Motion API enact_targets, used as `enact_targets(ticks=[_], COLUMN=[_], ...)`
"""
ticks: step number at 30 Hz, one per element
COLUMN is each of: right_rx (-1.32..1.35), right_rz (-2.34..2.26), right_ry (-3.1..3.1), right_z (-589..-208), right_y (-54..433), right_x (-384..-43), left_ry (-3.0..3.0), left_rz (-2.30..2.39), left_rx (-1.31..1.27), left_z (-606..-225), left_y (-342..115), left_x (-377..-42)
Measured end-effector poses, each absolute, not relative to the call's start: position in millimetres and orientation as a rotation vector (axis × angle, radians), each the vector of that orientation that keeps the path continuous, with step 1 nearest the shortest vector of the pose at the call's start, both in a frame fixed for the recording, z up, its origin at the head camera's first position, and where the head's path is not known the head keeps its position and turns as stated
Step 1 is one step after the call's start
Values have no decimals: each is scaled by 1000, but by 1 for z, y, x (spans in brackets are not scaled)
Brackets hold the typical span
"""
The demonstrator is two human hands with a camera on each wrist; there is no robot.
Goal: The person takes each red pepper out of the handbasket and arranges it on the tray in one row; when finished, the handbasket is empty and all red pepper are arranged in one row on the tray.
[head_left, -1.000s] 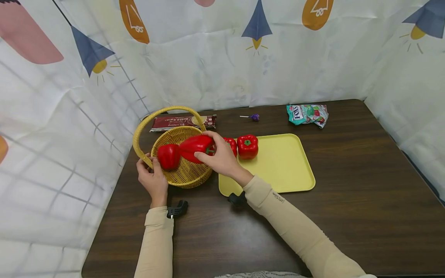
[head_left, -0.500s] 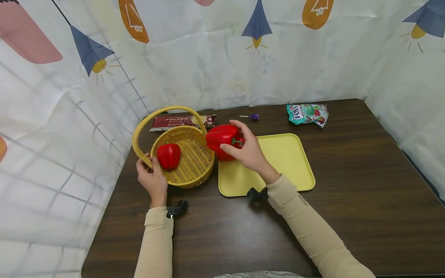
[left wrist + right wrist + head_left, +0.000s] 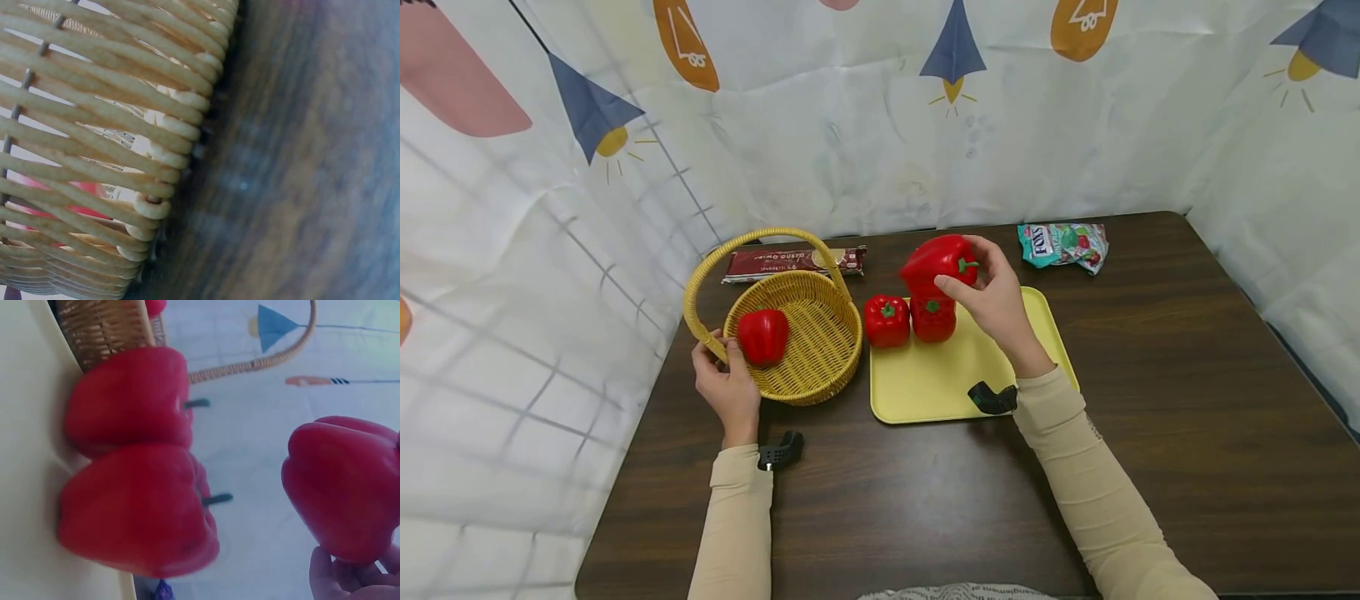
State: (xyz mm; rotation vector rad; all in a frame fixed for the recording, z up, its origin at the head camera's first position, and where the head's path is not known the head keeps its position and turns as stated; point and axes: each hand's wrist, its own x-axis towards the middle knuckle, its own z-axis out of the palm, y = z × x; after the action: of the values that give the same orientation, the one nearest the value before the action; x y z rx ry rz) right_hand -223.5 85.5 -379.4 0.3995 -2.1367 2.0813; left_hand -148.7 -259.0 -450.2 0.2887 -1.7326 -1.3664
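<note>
My left hand (image 3: 730, 392) grips the base of the handle of a yellow wicker basket (image 3: 820, 367) at its left side. One red bell pepper (image 3: 763, 337) lies inside the basket. Above the yellow tray (image 3: 970, 392), my right hand (image 3: 1000, 304) holds another red bell pepper (image 3: 938, 265) in the air, its green stem toward the palm. Two more bell peppers stand upright side by side on the tray's left part: the left pepper (image 3: 886, 322) and the right pepper (image 3: 933, 322). In the right wrist view, the held pepper (image 3: 344, 487) is apart from those two.
Behind the basket lies a dark red spaghetti packet (image 3: 790, 262). A teal candy bag (image 3: 1063, 247) sits at the back right of the brown table (image 3: 1187, 375). A purple lollipop (image 3: 164, 590) shows in the right wrist view. A printed curtain (image 3: 850, 142) hangs behind.
My right hand has carried its bell pepper from over the basket rightward, past the tray's left edge, to above the standing peppers. The left hand has stayed on the basket handle.
</note>
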Motion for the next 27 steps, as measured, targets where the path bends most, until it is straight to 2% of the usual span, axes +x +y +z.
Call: enact_targets(ticks=[16, 27], right_rx=[199, 104], right_rz=[1967, 1789], right_ry=[-2394, -2738], right_z=[-382, -393], right_y=[139, 151], right_x=[-241, -250], left_ry=[-1740, -1745], left_rz=[-1341, -1349], left_rx=[263, 277], left_z=[-451, -451], left_y=[-261, -261], left_x=[-150, -149])
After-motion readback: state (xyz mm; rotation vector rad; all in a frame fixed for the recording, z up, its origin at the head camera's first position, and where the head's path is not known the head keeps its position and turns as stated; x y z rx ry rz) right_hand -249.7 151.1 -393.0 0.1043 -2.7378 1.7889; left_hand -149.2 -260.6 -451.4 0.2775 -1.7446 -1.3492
